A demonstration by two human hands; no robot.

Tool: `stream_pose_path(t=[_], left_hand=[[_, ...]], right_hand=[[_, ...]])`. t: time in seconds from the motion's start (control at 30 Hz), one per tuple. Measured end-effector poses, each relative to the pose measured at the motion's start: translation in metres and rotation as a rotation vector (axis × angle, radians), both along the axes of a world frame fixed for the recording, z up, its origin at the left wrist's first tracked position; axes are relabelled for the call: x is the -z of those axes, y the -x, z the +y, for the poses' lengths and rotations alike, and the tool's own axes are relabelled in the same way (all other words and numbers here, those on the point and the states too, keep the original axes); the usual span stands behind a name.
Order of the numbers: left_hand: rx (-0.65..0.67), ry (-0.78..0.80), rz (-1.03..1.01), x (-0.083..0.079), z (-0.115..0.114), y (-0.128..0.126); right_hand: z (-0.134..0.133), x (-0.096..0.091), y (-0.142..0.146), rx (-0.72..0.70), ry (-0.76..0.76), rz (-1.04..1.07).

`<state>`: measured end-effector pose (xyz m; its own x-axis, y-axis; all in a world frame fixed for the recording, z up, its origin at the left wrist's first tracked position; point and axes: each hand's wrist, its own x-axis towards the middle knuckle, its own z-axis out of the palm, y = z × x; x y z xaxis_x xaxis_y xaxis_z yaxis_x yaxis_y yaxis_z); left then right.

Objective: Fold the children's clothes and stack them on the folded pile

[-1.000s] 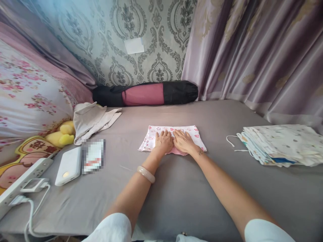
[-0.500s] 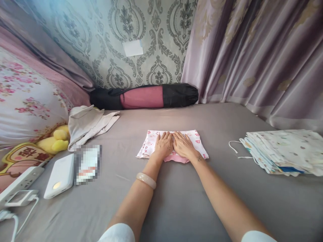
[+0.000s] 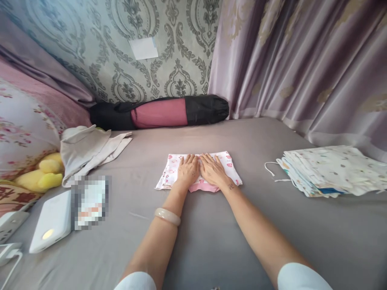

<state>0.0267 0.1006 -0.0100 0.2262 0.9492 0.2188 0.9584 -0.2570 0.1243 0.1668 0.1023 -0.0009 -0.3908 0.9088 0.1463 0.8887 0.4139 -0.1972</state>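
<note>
A folded white cloth garment (image 3: 169,169) with pink prints and a pink edge lies on the grey sheet in front of me. My left hand (image 3: 188,171) rests flat on its middle, fingers stretched out and pointing away from me. Beside it, thumbs close together, my right hand (image 3: 213,171) lies flat on the same cloth, also with its fingers extended. Neither hand grips anything. The hands cover the centre of the garment; its left and right ends and the pink front edge show. A pale bangle (image 3: 167,216) circles my left forearm.
To the right lies a stack of folded patterned cloths (image 3: 329,169) with white strings. A black and pink rolled bag (image 3: 160,112) lies along the wall. At left are beige cloth (image 3: 87,149), a yellow plush toy (image 3: 45,173), a white power bank (image 3: 51,221) and a power strip (image 3: 10,225).
The camera view has shifted slightly, so the surroundings sit further left in the picture. Both hands stay flat on the folded garment.
</note>
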Motion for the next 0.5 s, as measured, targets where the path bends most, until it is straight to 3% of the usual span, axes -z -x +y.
stream_pose_path(t=[0.17,0.3,0.5], left_hand=[[-0.108,0.000,0.017,-0.0053,-0.0079,0.0065],[-0.115,0.076,0.031,-0.0048,-0.0086,0.0084],[-0.117,0.064,0.012,-0.0031,-0.0066,0.0098]], right_hand=[[-0.0016,-0.0008,-0.0079,0.105,-0.014,-0.013],[-0.0001,0.0026,-0.0088,0.122,0.033,-0.043],[-0.0001,0.0029,-0.0113,0.119,0.020,-0.037]])
